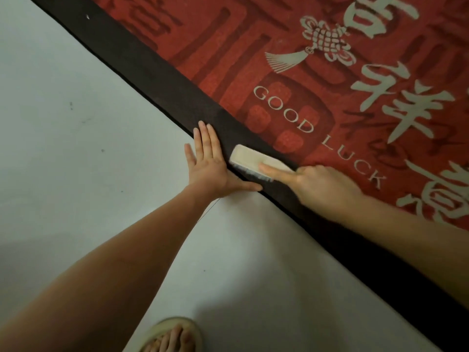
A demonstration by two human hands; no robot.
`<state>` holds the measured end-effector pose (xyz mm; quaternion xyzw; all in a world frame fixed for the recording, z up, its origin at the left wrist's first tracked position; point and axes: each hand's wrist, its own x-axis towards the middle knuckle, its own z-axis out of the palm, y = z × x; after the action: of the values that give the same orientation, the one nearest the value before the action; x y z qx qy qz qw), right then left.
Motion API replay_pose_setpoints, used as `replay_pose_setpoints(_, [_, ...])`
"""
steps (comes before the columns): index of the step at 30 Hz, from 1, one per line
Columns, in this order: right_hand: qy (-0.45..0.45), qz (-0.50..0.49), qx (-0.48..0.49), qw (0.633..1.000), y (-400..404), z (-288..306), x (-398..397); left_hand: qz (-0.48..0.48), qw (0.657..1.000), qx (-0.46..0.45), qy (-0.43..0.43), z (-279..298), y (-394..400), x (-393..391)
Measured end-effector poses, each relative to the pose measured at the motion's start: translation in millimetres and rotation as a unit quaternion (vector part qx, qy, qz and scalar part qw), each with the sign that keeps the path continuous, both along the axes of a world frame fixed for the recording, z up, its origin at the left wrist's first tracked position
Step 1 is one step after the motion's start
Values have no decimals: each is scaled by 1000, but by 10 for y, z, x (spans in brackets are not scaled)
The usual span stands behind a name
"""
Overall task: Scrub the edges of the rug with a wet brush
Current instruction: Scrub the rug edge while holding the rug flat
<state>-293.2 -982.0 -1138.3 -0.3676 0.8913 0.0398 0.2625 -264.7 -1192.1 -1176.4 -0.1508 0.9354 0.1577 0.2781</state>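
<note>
Where dark rug border (162,80) meets floor (63,110): left hand (208,163) flat, right hand (322,184) gripping brush (251,158).

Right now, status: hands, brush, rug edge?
Left hand flat, straddling floor and dark rug border. Right hand grips brush, bristles down on border. Nothing in the way.

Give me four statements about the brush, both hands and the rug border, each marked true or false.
1. The right hand holds the brush on the rug's dark border. True.
2. The left hand is curled into a fist. False: it lies flat, fingers straight, at the rug's edge.
3. The brush sits on the words GOOD LUCK. False: it is on the dark border beside them.
4. A sandalled foot stands on the pale floor. True.
</note>
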Motion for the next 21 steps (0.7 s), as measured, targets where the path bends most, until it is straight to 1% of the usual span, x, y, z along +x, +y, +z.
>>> replay_pose_setpoints(1, [28,-7,42,999,127,43,-143,-3,1000,5,2,0,1,-1])
replay_pose_setpoints(2, [66,-40,67,995,105,79,-294,-3,1000,4,4,10,5,9])
replay_pose_setpoints(3, [88,-91,38,991,-40,67,-373,-1,1000,0,2,20,1,18])
replay_pose_setpoints(4, [78,-145,-3,986,-243,47,-367,-2,1000,1,-1,19,0,-1])
replay_pose_setpoints(5, [46,-175,-23,983,-429,32,-280,0,1000,-1,-2,13,-3,-7])
replay_pose_setpoints(6, [22,-172,-39,984,-522,0,-136,4,1000,-5,1,-2,0,4])
replay_pose_setpoints(7, [10,-140,-60,988,-483,-42,27,4,1000,-9,8,-18,9,18])
replay_pose_setpoints(8, [-7,-74,-59,995,-322,-35,175,4,1000,-8,10,-23,16,21])
replay_pose_setpoints(9, [-24,-23,-28,999,-90,31,236,5,1000,-4,9,-20,15,13])
replay_pose_setpoints(10, [-16,-3,27,1000,107,93,153,5,1000,2,5,-14,7,6])
replay_pose_setpoints(11, [15,-18,69,997,216,131,-22,4,1000,5,2,-11,-1,5])
replay_pose_setpoints(12, [57,-48,76,994,207,140,-159,2,1000,4,-1,4,0,3])
replay_pose_setpoints(13, [83,-89,48,991,89,119,-200,0,1000,3,-5,11,-5,-6])
replay_pose_setpoints(14, [71,-127,24,989,-80,122,-170,-3,1000,3,-10,21,-2,-27])
replay_pose_setpoints(15, [50,-140,8,989,-234,97,-57,-3,1000,2,-13,22,0,-28])
replay_pose_setpoints(16, [36,-126,-14,991,-294,37,87,-1,1000,-1,-14,16,1,-16])
replay_pose_setpoints(17, [20,-87,-35,995,-237,1,214,-2,1000,-3,-11,3,5,-6])
replay_pose_setpoints(18, [-6,-39,-32,999,-87,29,278,-1,1000,-4,-10,-6,10,-4])
replay_pose_setpoints(19, [-19,-15,-4,1000,101,76,243,-2,1000,-3,-10,-8,11,-9])
replay_pose_setpoints(20, [-1,-13,38,999,259,109,96,-3,1000,0,-11,-1,7,-15])
replay_pose_setpoints(21, [34,-40,64,997,320,144,-71,-4,1000,2,-12,6,0,-17])
